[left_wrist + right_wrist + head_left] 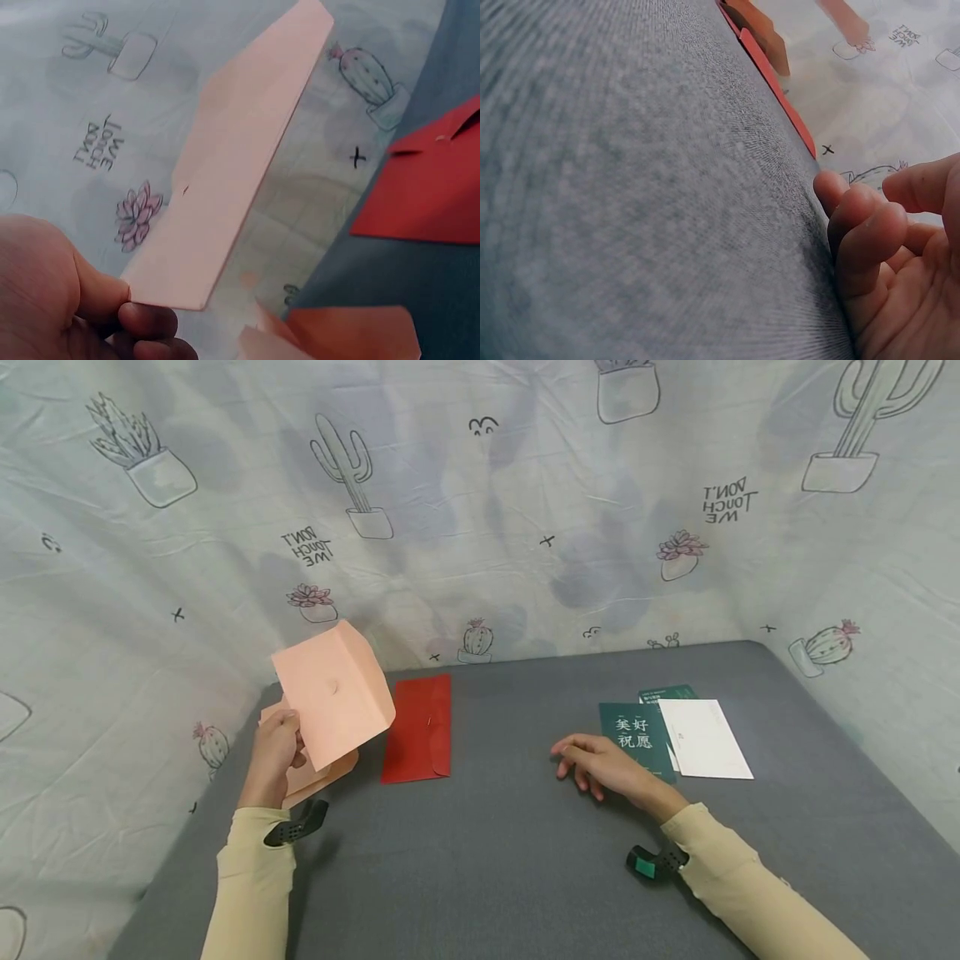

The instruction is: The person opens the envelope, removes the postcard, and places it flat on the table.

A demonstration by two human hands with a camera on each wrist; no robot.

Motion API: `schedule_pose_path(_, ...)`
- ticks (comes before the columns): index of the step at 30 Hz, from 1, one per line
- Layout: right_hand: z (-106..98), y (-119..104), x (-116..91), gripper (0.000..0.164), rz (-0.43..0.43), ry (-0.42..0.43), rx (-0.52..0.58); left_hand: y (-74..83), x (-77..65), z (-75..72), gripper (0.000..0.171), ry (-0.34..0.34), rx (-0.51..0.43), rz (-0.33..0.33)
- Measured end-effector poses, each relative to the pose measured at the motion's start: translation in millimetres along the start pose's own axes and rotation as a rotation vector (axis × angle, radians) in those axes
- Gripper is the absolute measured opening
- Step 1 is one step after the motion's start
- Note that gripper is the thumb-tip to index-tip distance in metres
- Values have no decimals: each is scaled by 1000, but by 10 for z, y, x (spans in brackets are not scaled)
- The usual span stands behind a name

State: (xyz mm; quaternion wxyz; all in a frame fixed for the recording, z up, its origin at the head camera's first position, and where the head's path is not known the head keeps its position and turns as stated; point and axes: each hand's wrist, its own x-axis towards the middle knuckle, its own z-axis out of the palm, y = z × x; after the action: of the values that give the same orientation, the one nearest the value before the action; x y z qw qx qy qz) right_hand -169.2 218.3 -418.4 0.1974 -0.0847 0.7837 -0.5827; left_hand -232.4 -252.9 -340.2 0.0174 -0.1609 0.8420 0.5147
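Observation:
My left hand (276, 752) pinches a pale pink envelope (333, 693) by its lower left corner, between thumb and fingers. The envelope is raised and tilted, its flap opened out to the right. In the left wrist view the thumb (101, 289) presses on that corner. Below it, other pink envelopes (360, 330) lie on the table, partly covered by the held one in the head view. My right hand (600, 764) rests low over the grey table with loosely curled fingers (874, 232) and nothing in them. It is nearest to a dark green card (637, 727) with white characters.
A red envelope (417, 731) lies right of the pink ones. At the right, a white card (705, 739) overlaps the green card, with another green card (667, 692) behind. A patterned cloth (480, 527) hangs behind the grey table (495, 860).

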Motion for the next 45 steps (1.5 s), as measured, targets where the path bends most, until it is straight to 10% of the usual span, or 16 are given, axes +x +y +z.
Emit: schedule_pose_path(45,-2,12,-4,36,-19,2,-13,-417,184,-111,37,17,57,-150)
